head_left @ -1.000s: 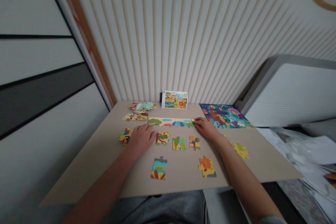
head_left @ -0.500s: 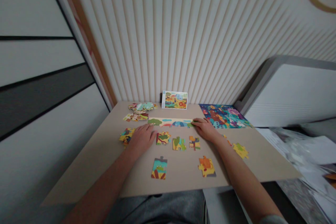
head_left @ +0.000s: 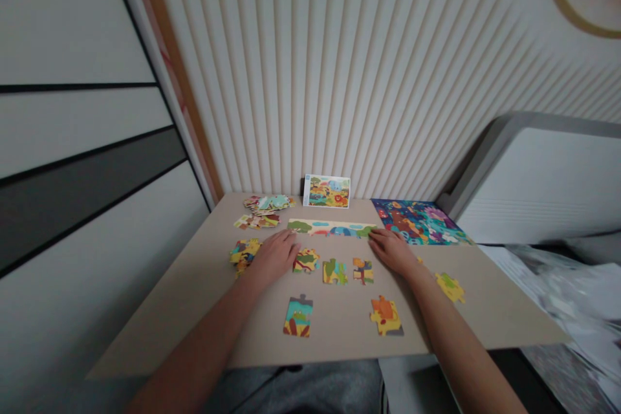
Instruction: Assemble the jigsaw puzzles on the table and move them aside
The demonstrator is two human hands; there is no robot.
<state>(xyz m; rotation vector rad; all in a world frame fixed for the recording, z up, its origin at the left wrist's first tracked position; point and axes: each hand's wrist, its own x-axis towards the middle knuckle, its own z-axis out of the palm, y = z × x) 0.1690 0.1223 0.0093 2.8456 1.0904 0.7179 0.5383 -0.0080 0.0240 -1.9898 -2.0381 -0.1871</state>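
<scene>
A joined strip of puzzle pieces [head_left: 334,229] with trees and a blue shape lies across the table. My left hand [head_left: 276,257] rests below its left end, fingers spread a little, beside a yellow pile of pieces [head_left: 242,252]. At the strip's right end my right hand [head_left: 391,249] touches the edge with its fingertips, fingers apart and nothing visibly held. Between the hands lie a yellow-red piece [head_left: 306,261], a green piece [head_left: 334,272] and an orange-blue piece [head_left: 363,271]. Nearer me are a frog piece [head_left: 298,316] and an orange animal piece [head_left: 386,316].
A picture card [head_left: 327,191] stands at the back of the table [head_left: 339,343]. Stacked pieces [head_left: 268,204] lie back left, with more pieces [head_left: 257,221] before them. A dark blue puzzle [head_left: 420,222] lies back right; a yellow piece [head_left: 450,286] is right of my forearm.
The view has shifted slightly. The strip has moved a little to the right relative to the loose pieces, and my hands have moved right with it.
</scene>
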